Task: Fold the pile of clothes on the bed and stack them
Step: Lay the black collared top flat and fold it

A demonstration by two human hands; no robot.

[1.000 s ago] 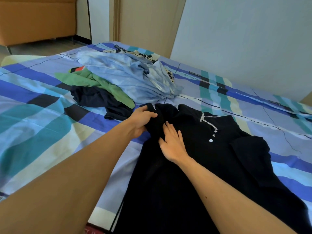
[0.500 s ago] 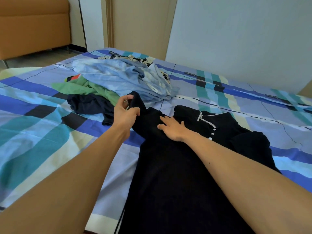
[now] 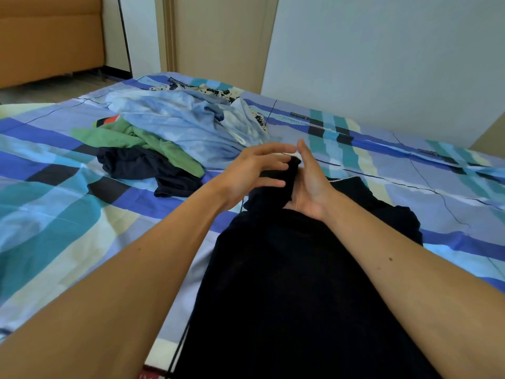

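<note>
Lifting black sleeve [image 3: 270,196], left hand [image 3: 251,170] pinching it, right hand [image 3: 311,184] now upright alongside

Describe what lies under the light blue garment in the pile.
A green garment pokes out from beneath the light blue garment, with a dark garment below that. A black-and-white patterned piece shows behind. Anything further under it is covered.

Pretty clearly a bedroom in someone's home; there's a bed [image 3: 54,214] with a striped blue, teal and cream sheet, a pile of clothes [image 3: 177,124] heaped on it and a black garment [image 3: 300,296] laid out nearer the camera; plain pale wall [image 3: 382,64] right behind the bed, a beige door-like panel [image 3: 218,36] beside it; what looks like an orange sofa [image 3: 49,42] stands far left.
</note>
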